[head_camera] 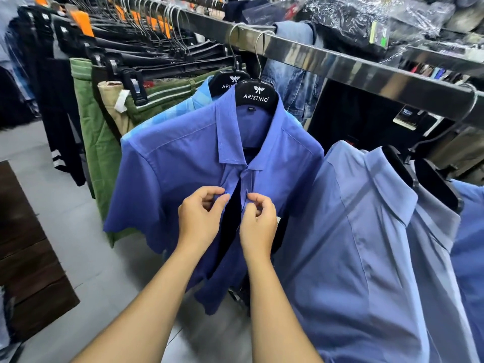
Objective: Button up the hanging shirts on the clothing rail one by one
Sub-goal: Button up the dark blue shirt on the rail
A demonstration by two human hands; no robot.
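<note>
A royal-blue short-sleeved shirt [170, 163] hangs on a black hanger [258, 94] from the steel clothing rail [353, 66]. Its front is joined just under the collar and gapes open below. My left hand [201, 216] pinches the left front edge of this shirt at chest height. My right hand [258, 218] pinches the right front edge, a few centimetres away across the dark gap. To the right hangs a lighter blue shirt [361, 244], its front lying shut. Behind the royal-blue shirt a pale blue shirt [188, 103] hangs, mostly hidden.
Green and tan trousers [102, 142] and dark trousers on clip hangers fill the rail to the left. A dark wooden table [28, 258] stands at the lower left on the grey tiled floor [86, 258]. Plastic-wrapped clothes [366, 17] lie on the shelf behind the rail.
</note>
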